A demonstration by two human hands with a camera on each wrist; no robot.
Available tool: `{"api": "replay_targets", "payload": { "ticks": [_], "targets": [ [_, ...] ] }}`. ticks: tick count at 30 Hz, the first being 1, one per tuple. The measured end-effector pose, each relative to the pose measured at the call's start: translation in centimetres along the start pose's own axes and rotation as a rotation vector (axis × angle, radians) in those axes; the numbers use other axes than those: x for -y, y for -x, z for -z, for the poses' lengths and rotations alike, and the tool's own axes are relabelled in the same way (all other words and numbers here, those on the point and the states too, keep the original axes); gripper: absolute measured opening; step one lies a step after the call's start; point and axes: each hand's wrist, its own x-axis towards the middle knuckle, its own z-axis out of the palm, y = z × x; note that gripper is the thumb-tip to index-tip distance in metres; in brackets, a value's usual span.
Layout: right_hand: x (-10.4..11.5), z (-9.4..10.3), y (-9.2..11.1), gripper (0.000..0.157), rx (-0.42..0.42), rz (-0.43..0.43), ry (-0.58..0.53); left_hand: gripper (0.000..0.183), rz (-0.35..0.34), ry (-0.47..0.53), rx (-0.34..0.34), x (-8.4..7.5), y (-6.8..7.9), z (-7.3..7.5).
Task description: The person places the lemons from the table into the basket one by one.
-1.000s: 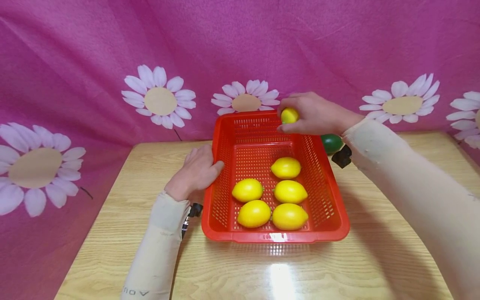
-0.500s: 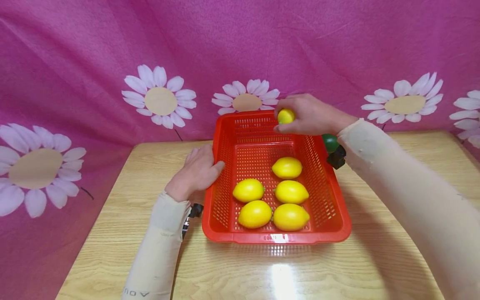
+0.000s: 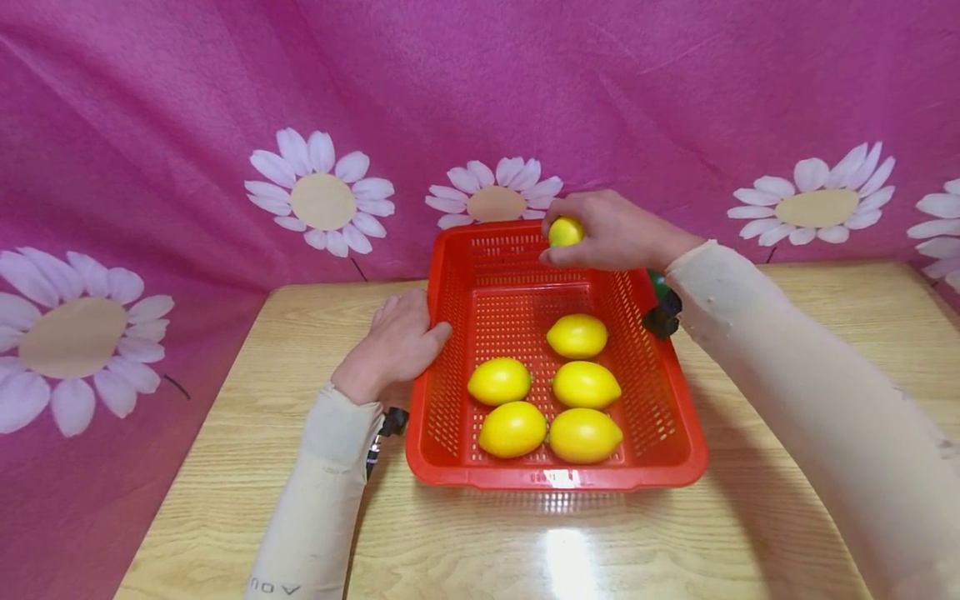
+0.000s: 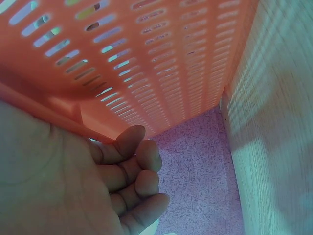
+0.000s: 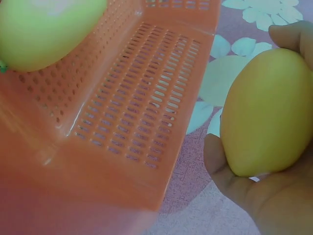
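A red perforated plastic basket (image 3: 558,477) sits on the table, with several yellow lemons (image 3: 577,336) lying on its floor in its right and front part. My left hand (image 3: 393,342) grips the left rim of the basket, thumb over the edge; in the left wrist view its fingers (image 4: 142,188) curl below the rim on the outside. At the far right corner my right hand (image 3: 611,229) holds another lemon (image 3: 566,232) above the rim. In the right wrist view, thumb and fingers close round this lemon (image 5: 269,112), beside the basket wall (image 5: 142,93).
The wooden table (image 3: 247,417) extends on both sides of the basket. A smooth green object (image 3: 657,283) lies just outside the basket's right wall, mostly hidden by my right wrist. A pink cloth (image 3: 480,83) with white daisies hangs close behind the table.
My right hand has moved slightly left over the basket's far rim with the lemon. The green object is more covered by my wrist now. My left hand stays on the rim.
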Motion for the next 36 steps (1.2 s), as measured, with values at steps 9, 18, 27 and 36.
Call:
{"api": "replay_targets", "payload": {
  "ticks": [9,18,27,36],
  "targets": [
    [-0.3,-0.3,-0.5,0.031,0.004,-0.069,-0.139,0.031,0.014,-0.024,0.006,0.2,0.0,0.0],
    [-0.6,-0.9,-0.9,0.034,0.006,-0.102,-0.217,0.029,0.011,-0.015,0.003,0.1,0.0,0.1],
    [-1.3,-1.4,-1.1,0.031,0.001,-0.158,-0.257,0.030,0.010,-0.015,-0.010,0.1,0.1,0.0],
    [-1.9,-2.9,-1.6,0.035,0.064,-0.183,-0.195,0.031,0.000,-0.010,-0.004,0.1,0.0,0.1]
  ]
}}
